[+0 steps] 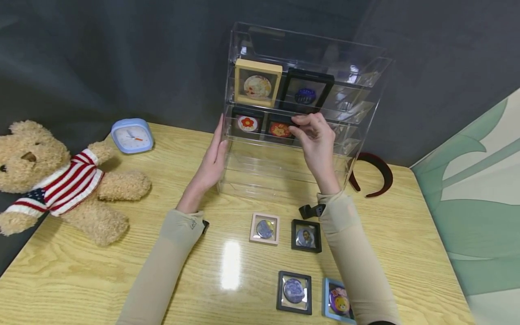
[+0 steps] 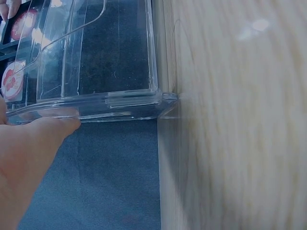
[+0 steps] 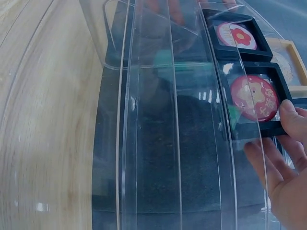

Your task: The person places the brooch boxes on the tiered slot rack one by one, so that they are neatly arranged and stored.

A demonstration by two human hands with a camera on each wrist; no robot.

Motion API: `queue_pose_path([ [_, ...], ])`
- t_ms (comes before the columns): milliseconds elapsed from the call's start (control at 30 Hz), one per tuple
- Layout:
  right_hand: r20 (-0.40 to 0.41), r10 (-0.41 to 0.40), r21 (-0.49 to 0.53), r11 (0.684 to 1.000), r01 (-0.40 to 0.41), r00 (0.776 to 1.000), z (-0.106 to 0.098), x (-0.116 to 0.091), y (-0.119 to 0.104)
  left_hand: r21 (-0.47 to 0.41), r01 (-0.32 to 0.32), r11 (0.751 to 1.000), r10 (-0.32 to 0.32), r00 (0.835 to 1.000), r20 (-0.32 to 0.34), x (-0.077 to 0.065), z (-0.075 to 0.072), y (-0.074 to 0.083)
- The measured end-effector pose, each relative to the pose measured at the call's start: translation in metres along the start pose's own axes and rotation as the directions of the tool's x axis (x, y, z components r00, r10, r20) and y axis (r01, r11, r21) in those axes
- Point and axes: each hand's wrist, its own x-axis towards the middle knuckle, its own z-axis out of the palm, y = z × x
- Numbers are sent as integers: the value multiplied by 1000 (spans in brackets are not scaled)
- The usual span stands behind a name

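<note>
Pinching a small black case (image 1: 280, 129) just above picture center, the right hand (image 1: 317, 137) meets a clear rack (image 1: 292, 46); the left (image 1: 210, 161) lies against its side, fingers outstretched. A snagged corner could topple the neighboring case (image 1: 248, 123).

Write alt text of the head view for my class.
A person's right hand pinches a square black frame with a round red badge on a clear plastic tiered rack; the left hand touches its side. Four square frames with round badges lie on the yellow wooden table.
</note>
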Motion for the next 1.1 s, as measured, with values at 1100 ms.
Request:
queue_pose_path([
  [1100,12,-29,198,980,26,1000,-46,-18,-7,14,-13,1000,14,1000,-22,3,1,-11],
])
